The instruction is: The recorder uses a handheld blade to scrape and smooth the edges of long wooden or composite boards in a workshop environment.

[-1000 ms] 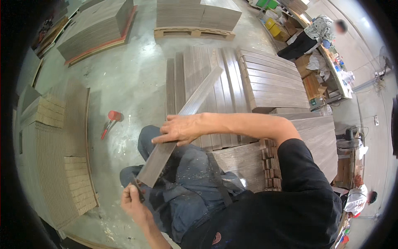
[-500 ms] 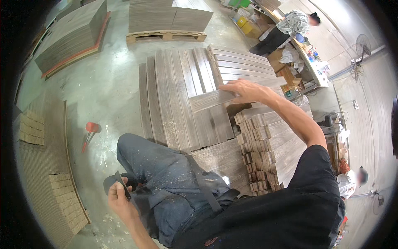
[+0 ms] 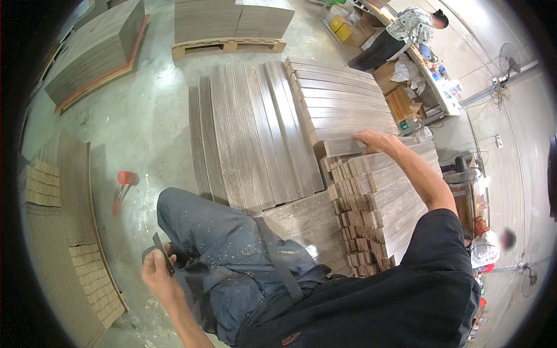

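Note:
My right hand (image 3: 377,141) reaches over a stack of grey-brown wood planks (image 3: 342,95). Its fingers close over a plank (image 3: 341,147) lying along the near edge of that stack. Low on the left, beside my bent knee, my left hand (image 3: 158,272) pinches a thin, dark, flat strip (image 3: 162,249); its exact kind does not show. Left of the stack, more long planks (image 3: 249,133) lie side by side. Close to my body is a pile of planks (image 3: 362,226) with uneven, stepped ends.
A red-headed mallet (image 3: 126,178) lies on the floor at left. Large board stacks (image 3: 232,23) stand on pallets at the back, with another stack (image 3: 64,203) at far left. A person (image 3: 406,29) bends over a cluttered workbench at upper right; another person (image 3: 487,249) is at the right edge.
My right hand has moved right and slightly down, bringing the plank from across the long planks onto the stack's near edge. My left hand keeps the dark strip, shifted slightly left.

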The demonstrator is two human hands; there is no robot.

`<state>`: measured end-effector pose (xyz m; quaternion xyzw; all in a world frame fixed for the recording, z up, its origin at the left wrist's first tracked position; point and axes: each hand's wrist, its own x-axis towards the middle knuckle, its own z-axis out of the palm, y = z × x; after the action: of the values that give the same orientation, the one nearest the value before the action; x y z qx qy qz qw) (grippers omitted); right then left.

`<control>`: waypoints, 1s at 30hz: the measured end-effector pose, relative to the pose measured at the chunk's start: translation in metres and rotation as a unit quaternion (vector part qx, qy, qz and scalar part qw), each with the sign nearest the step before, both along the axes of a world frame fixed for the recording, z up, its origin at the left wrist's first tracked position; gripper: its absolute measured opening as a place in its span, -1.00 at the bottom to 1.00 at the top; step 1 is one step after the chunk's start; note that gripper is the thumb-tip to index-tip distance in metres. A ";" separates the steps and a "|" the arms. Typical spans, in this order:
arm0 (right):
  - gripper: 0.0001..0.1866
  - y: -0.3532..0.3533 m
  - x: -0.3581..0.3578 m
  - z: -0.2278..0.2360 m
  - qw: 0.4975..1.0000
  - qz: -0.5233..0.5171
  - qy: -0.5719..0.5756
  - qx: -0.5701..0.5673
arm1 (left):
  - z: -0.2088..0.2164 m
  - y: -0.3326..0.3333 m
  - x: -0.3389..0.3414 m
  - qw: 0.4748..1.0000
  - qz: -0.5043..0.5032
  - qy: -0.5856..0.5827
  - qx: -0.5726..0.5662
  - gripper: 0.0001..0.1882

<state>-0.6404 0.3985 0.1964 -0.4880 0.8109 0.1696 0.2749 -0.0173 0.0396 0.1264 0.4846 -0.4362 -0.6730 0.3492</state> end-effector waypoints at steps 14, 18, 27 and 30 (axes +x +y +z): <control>-0.81 0.017 -0.020 -0.023 0.976 0.009 0.156 0.152 | -0.004 0.004 0.004 0.999 0.028 -0.027 0.007 -0.85; -0.82 0.032 -0.041 -0.027 0.966 0.045 0.136 0.216 | -0.011 0.002 -0.003 1.000 0.019 -0.022 0.007 -0.77; -0.55 -0.107 0.032 -0.055 0.994 0.041 0.065 -0.075 | -0.042 -0.004 0.012 0.985 0.067 0.078 0.137 -0.81; -0.39 -0.155 0.083 -0.072 0.991 -0.057 -0.030 -0.115 | -0.072 -0.005 0.016 0.968 0.110 0.119 0.194 -0.83</control>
<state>-0.5576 0.2434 0.1247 -0.4746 0.8426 0.0446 0.2504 -0.0011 0.0343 0.0546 0.5041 -0.1967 -0.7553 0.3697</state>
